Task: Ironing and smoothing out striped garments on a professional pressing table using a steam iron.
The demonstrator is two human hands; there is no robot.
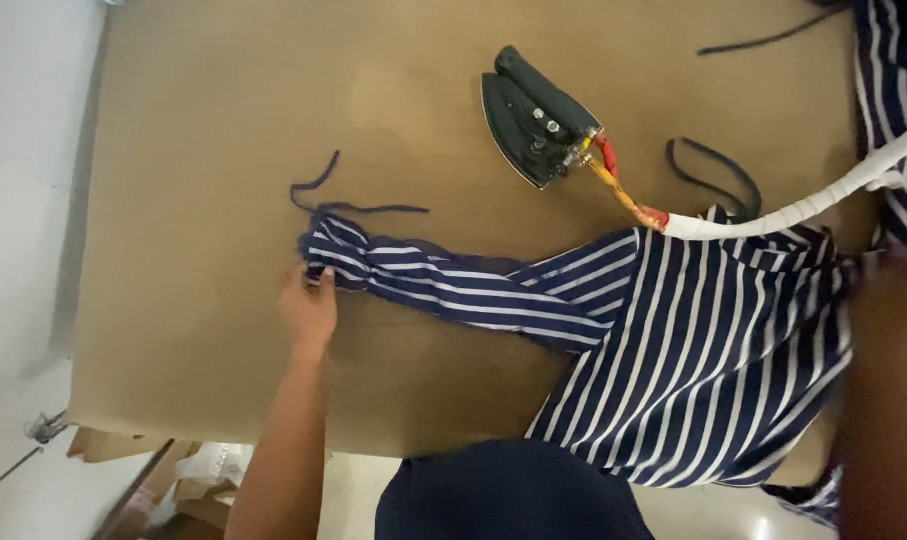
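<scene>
**A:** Which step is in hand here, in your opinion?

**B:** I think it is the laying out of the garment before pressing. The striped garment (693, 350), dark blue with white stripes, lies on the brown tabletop (203, 150) in the lower right of the frame, and one long sleeve (443, 285) stretches from it toward the centre. The left hand (308, 310) is at the end of that sleeve, with the fingers closed on the bunched cuff, pinching the cloth.

**A:** And the right hand?

**B:** The right hand (888, 300) is at the right edge of the frame, on or over the body of the garment, but it is blurred. I cannot tell if it is open or if it grips something.

**A:** Where is the iron?

**B:** The black iron (538, 115) rests on the tabletop in the upper centre, well apart from both hands. Its white wrapped cord (823, 200) goes over the top of the garment to the right. Some loose dark strips of cloth (718, 170) lie near it.

**A:** What does the next move call for?

**B:** In my judgement, the sleeve is twisted and wrinkled, so it must be pulled straight and made flat first. The cuff end needs an even pull away from the body of the garment, and the other hand should hold the body so it does not slide.
</scene>
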